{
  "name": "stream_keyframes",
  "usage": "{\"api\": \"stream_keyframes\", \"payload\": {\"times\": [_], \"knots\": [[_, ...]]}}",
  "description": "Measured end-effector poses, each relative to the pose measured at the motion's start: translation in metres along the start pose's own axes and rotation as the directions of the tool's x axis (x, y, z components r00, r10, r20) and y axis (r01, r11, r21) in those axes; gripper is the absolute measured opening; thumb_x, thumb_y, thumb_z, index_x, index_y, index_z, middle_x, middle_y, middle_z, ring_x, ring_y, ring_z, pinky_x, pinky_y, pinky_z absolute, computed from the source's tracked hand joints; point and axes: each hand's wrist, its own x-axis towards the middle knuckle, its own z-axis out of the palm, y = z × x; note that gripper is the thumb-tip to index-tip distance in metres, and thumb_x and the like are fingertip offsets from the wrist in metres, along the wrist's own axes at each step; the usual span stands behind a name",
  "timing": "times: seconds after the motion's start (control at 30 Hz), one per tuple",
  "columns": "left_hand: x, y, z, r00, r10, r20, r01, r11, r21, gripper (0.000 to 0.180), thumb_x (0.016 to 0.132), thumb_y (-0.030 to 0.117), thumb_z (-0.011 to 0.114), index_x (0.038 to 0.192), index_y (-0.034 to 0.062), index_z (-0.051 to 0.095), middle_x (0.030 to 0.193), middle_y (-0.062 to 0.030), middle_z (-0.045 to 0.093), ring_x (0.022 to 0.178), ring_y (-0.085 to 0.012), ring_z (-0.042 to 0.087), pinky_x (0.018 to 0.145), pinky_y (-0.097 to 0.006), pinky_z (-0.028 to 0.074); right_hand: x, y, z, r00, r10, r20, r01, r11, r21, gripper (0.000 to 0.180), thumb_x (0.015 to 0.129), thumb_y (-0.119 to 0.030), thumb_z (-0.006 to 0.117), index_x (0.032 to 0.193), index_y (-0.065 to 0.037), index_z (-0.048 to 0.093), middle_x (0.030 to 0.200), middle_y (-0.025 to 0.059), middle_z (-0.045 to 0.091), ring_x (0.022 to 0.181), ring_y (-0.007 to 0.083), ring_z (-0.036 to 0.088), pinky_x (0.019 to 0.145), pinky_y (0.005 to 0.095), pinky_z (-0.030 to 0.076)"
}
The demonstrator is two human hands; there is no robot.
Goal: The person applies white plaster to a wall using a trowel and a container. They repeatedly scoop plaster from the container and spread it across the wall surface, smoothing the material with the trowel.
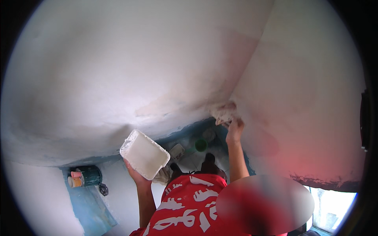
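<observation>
Your left hand [136,175] grips a white plaster-caked board [144,154] from below, held level to carry mix; farther off, your right hand [235,129] closes on a rag-like pad [223,113], pressing the wall corner [236,84].

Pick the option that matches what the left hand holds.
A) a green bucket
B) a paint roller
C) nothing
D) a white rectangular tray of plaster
D: the left hand props up a white rectangular tray from below, while the right hand works at the wall corner.
</observation>
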Motion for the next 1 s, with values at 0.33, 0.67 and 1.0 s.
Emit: {"api": "stream_keyframes", "payload": {"times": [0.33,0.67,1.0], "knots": [[0.005,0.000,0.000,0.999,0.000,-0.033,0.001,0.999,0.033,0.052,0.099,0.046,0.031,0.138,0.0114,0.038,0.133,-0.0085,0.049,0.119,-0.0272,0.051,0.098,-0.043,0.043,0.098,0.064,0.007,0.983,-0.178,-0.040,0.175,0.982,-0.074,0.016,0.087,-0.001,0.042,0.085,0.005,0.057,0.070,0.0152,0.062,0.053,0.0253,0.061,0.050,0.0333,0.053],[0.006,0.001,-0.024,0.998,-0.059,0.002,0.059,0.998,0.005,0.058,0.098,0.052,0.028,0.138,0.0117,0.038,0.134,-0.0067,0.048,0.120,-0.0262,0.050,0.098,-0.042,0.043,0.005,-0.097,0.032,0.962,-0.230,0.148,0.255,0.950,-0.178,0.018,0.088,-0.008,0.048,0.089,0.006,0.060,0.082,0.0137,0.062,0.066,0.0224,0.064,0.063,0.0345,0.057],[0.001,0.004,-0.012,0.997,-0.059,0.046,0.059,0.998,0.004,0.057,0.098,0.050,0.031,0.139,0.0115,0.037,0.136,-0.0085,0.046,0.122,-0.0285,0.049,0.100,-0.045,0.041,0.071,0.077,0.000,0.981,0.192,0.021,-0.193,0.979,0.059,0.021,0.089,-0.005,0.041,0.100,0.006,0.056,0.085,0.0185,0.063,0.063,0.0287,0.066,0.056,0.0325,0.058]]}}
